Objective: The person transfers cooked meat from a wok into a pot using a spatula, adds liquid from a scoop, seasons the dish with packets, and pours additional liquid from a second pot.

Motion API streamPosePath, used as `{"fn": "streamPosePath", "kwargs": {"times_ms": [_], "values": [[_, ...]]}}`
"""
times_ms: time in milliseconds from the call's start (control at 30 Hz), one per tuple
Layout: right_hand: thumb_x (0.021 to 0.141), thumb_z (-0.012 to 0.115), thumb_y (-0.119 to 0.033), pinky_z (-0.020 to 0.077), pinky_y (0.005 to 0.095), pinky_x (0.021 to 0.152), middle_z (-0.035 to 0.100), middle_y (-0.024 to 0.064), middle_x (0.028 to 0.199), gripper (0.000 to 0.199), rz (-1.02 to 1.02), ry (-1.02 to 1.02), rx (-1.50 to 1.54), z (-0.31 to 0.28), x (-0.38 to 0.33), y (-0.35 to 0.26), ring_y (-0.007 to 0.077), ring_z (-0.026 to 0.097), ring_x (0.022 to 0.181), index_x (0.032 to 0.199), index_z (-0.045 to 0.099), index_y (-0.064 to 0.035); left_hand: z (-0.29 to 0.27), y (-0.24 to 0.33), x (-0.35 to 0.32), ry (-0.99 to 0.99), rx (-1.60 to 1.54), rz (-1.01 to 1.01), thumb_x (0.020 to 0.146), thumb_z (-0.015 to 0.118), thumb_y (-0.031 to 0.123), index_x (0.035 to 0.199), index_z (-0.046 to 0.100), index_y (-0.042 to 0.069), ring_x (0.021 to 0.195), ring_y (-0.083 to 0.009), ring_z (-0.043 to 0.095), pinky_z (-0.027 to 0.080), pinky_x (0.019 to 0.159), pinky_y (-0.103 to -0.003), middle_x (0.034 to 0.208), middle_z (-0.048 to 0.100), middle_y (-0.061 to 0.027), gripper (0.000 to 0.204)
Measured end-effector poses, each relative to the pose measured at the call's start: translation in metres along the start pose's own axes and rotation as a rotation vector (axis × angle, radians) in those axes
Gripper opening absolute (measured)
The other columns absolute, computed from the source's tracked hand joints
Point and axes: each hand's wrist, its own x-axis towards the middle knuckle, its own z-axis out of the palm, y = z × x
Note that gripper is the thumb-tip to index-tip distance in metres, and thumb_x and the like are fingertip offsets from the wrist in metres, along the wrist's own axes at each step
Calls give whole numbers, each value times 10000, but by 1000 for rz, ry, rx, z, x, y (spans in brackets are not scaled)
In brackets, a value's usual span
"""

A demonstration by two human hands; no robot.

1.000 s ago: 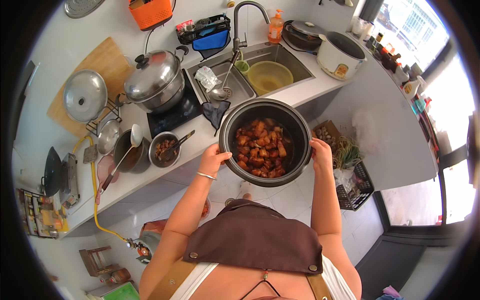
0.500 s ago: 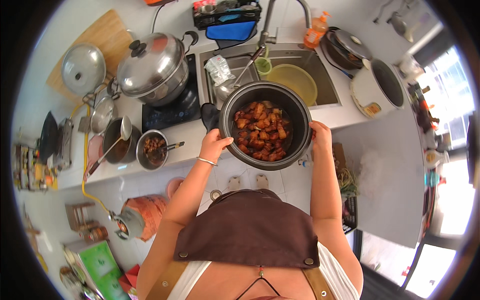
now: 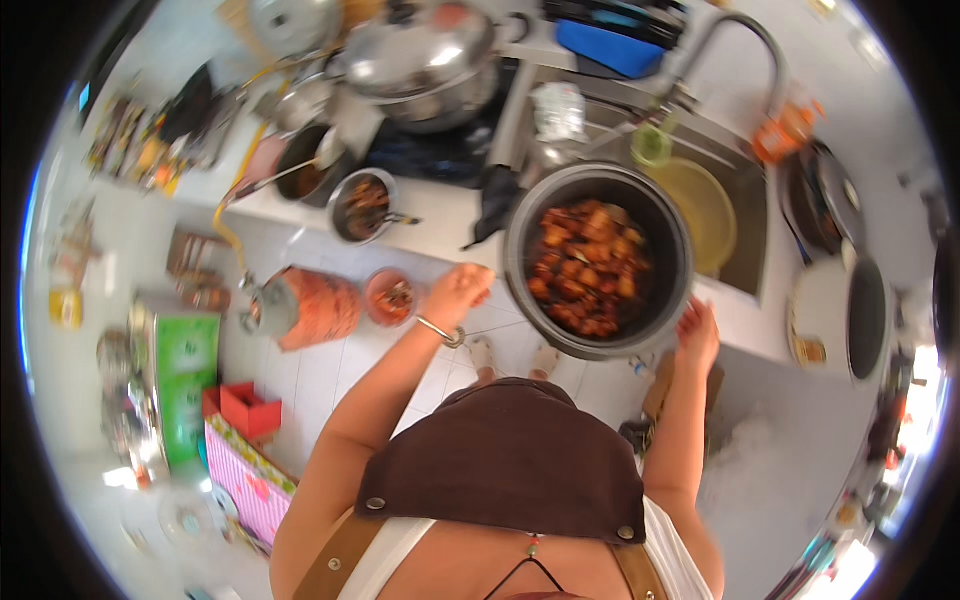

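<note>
Pot (image 3: pixel 598 262) of braised meat (image 3: pixel 588 268) is gripped at its rim by left hand (image 3: pixel 458 293) and right hand (image 3: pixel 697 333), above the tabletop (image 3: pixel 440 215) edge.

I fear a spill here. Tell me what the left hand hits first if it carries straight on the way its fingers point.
The left hand points toward the dark pot of braised meat, and already seems to touch its rim, so the pot comes first. Depth is unclear.

Green carton (image 3: pixel 183 385) on floor, left; pink patterned box (image 3: pixel 248 482) just below it.
</note>
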Motion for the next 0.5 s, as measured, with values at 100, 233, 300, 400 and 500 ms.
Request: {"fn": "streamPosePath", "kwargs": {"times_ms": [100,233,300,400,500], "values": [[945,497,-360,366,249,578,530,-19,785,320,157,78,76,-33,10,51,97,447,670,1017,611,-70,-37,-46,-33,-69,126,-181,851,643,403,811,600,27,553,-107,546,463,545,-250,653,606,-40,380],[912,525,-260,399,258,541,600,-10,781,191,443,44,124,-38,-13,113,109,487,615,946,613,-94,-74,-98,-104,82,136,-337,841,666,336,825,592,22,566,-93,538,453,524,-233,686,601,-39,323],[905,515,-224,372,263,518,562,5,721,188,646,-70,-20,-37,-14,159,126,465,587,936,617,-70,-97,-128,-129,115,125,-332,838,673,314,836,601,18,576,-102,545,459,534,-243,683,597,-36,305],[901,521,-218,361,269,510,532,21,696,205,663,-302,-362,50,-99,173,141,460,586,942,611,-38,-131,-158,-183,217,59,-335,841,671,288,844,613,13,580,-113,555,468,562,-258,680,610,-43,281],[896,531,-214,368,274,514,528,38,692,218,713,-551,-473,124,-164,208,155,464,591,946,606,-16,-179,-185,-239,296,236,-213,835,667,308,821,627,18,583,-145,576,476,580,-275,689,637,-62,294]]}}
